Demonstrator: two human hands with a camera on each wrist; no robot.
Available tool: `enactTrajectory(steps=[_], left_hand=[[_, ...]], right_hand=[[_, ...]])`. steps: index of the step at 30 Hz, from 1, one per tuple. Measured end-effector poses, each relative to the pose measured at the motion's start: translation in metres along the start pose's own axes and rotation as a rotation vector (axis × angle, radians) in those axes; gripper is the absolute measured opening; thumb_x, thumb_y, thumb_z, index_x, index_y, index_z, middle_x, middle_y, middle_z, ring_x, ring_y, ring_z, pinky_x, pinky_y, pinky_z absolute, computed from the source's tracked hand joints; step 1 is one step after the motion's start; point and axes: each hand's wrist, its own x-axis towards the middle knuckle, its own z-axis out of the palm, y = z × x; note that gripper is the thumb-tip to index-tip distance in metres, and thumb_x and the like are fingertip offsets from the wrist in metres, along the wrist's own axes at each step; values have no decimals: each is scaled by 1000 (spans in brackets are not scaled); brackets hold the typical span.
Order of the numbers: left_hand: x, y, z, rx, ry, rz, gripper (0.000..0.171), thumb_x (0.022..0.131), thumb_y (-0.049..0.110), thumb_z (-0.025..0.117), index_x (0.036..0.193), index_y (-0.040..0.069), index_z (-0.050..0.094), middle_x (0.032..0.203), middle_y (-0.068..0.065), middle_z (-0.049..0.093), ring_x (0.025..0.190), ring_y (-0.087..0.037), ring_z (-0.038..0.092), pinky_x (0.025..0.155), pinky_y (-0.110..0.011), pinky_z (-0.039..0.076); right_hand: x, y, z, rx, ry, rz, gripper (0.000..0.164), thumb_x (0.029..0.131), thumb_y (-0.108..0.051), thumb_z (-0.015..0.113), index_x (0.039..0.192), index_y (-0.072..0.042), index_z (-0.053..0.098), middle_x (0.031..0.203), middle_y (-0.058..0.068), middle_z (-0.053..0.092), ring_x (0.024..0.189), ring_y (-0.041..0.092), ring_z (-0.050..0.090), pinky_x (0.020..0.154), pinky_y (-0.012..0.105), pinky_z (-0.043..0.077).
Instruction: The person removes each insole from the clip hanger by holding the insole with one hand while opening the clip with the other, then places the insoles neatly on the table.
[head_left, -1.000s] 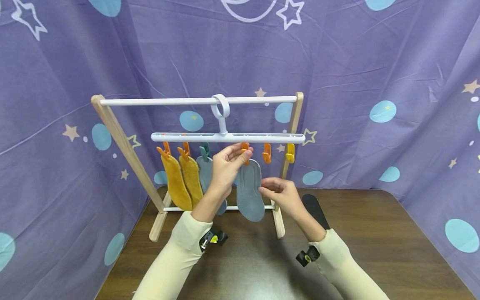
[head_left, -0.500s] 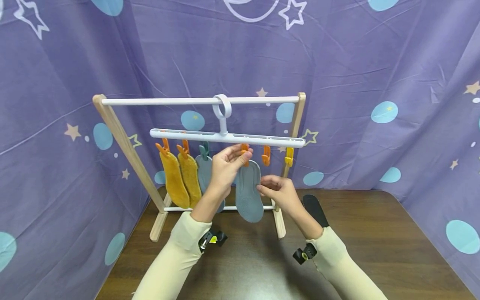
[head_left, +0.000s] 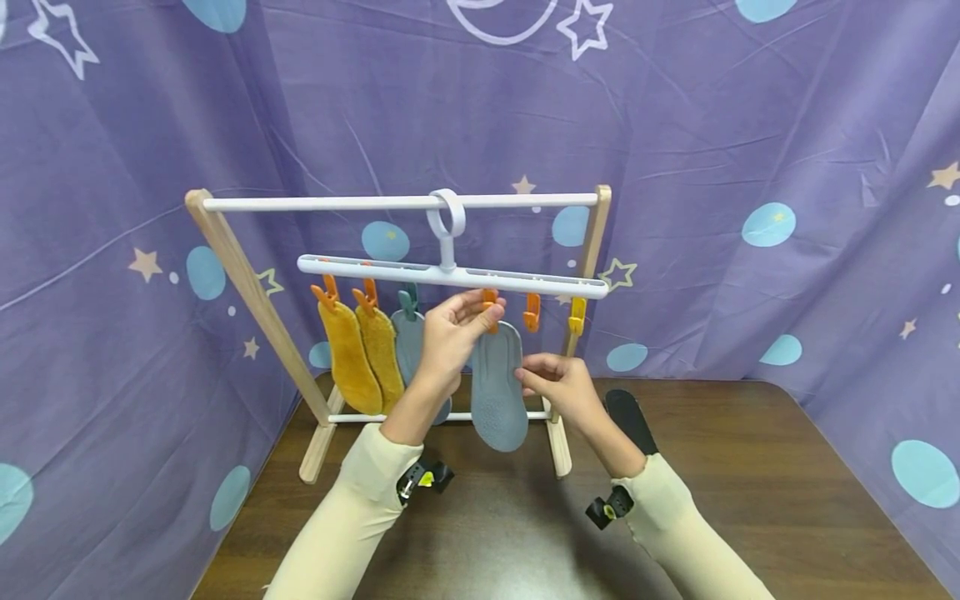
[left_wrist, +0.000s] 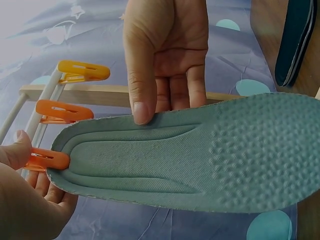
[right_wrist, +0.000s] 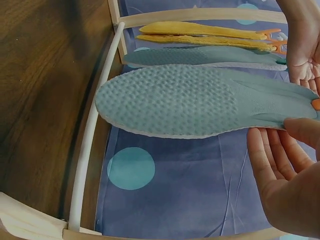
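Note:
A grey-blue insole (head_left: 498,392) hangs heel-up under the white hanger (head_left: 450,273), its top end in an orange clothespin (left_wrist: 52,159). My left hand (head_left: 453,333) pinches that clothespin between thumb and fingers. Along the insole's right edge, my right hand (head_left: 558,383) pinches it, thumb on the front face and fingers behind. The insole's bumpy forefoot (right_wrist: 165,100) points down. Left of it, a second grey-blue insole (head_left: 408,337) hangs from a green clothespin (head_left: 408,302), partly hidden by my left hand and forearm. Two fuzzy yellow insoles (head_left: 348,358) hang from orange clothespins further left.
A wooden rack (head_left: 251,292) with a white top rod (head_left: 315,203) carries the hanger. Another orange clothespin (head_left: 532,312) and a yellow one (head_left: 577,317) hang at the right with nothing in them. A black insole (head_left: 630,419) lies on the brown table (head_left: 750,475) behind my right forearm.
The hanger has tilted, its right end lower and its left end higher. The held insole has shifted slightly down at its lower end. Both hands keep nearly the same grip.

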Motion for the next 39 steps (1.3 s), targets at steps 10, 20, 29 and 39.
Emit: enactTrajectory(steps=[10, 20, 29, 39], left_hand=[[1, -2, 0, -4, 3, -1, 33, 89, 0, 76, 120, -9, 66, 107, -18, 77, 88, -6, 73, 78, -20, 60], [2, -1, 0, -13, 3, 9, 31, 90, -1, 75, 118, -9, 67, 105, -15, 78, 88, -6, 74, 78, -19, 59], [1, 0, 1, 4, 3, 5, 31, 90, 1, 76, 118, -8, 68, 106, -17, 78, 87, -6, 74, 76, -19, 58], [1, 1, 1, 7, 4, 5, 30, 90, 1, 76, 117, -10, 68, 101, -11, 79, 85, -5, 74, 72, -19, 57]], right_hand=[[0, 7, 0, -12, -10, -2, 28, 97, -7, 69, 113, 16, 68, 108, 33, 72, 78, 12, 73, 77, 43, 64], [-2, 5, 0, -6, -13, -5, 28, 97, -7, 68, 113, 16, 68, 108, 33, 71, 76, 9, 73, 76, 44, 64], [-5, 6, 1, 0, -17, -23, 27, 98, -5, 67, 113, 17, 67, 109, 35, 70, 78, 13, 75, 72, 37, 65], [-5, 8, 0, -17, -16, -29, 25, 95, -3, 69, 113, 16, 68, 106, 34, 71, 77, 10, 74, 75, 48, 63]])
